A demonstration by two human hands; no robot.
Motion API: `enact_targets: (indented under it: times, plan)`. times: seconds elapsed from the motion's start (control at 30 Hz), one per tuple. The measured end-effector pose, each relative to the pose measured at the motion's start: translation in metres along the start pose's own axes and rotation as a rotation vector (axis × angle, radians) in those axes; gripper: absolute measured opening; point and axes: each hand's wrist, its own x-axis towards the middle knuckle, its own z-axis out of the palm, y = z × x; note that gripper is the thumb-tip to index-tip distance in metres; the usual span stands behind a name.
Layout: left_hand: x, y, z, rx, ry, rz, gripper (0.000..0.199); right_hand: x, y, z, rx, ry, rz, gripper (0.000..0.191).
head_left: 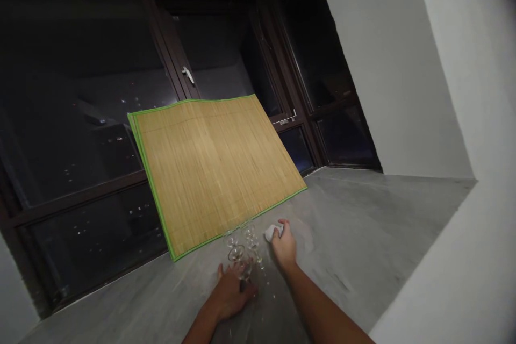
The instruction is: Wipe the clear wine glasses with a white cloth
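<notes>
Several small clear stemmed glasses (250, 234) stand close together on the grey ledge. My left hand (234, 291) is low over the ledge at the nearest glass (237, 253), its fingers spread and its thumb apart; whether they touch the glass is hard to see. To the right of the glasses, my right hand (286, 247) holds a white crumpled wad (272, 233) between thumb and fingers. The wad looks like cloth or tissue, but I cannot tell which.
Behind the glasses a bamboo mat (217, 161) with green edging leans against the dark windows (80, 91). The grey ledge (355, 226) extends to the right, up to a white wall (403, 80). Small bright specks lie on the ledge between my arms.
</notes>
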Motion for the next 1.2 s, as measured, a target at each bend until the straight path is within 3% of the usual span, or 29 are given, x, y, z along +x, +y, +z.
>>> enact_targets:
  times: [0.23,0.43,0.7,0.93,1.2]
  plan:
    - [0.015,-0.010,-0.005,-0.004,-0.012,0.068,0.071,0.000,0.000,0.000,-0.031,-0.026,-0.010,0.040]
    - [0.027,-0.014,0.004,-0.006,-0.070,0.058,0.062,-0.001,0.000,0.001,-0.019,-0.031,-0.008,0.039]
    - [0.032,-0.021,0.010,0.109,-0.153,0.050,0.068,-0.001,-0.002,0.000,-0.060,-0.052,-0.020,0.035]
    - [0.008,-0.030,0.009,0.131,-0.155,0.100,0.068,-0.001,-0.001,0.000,-0.086,-0.050,-0.025,0.033]
    - [-0.053,-0.027,0.010,0.088,-0.177,0.119,0.076,-0.001,0.000,0.000,-0.103,-0.061,-0.007,0.039]
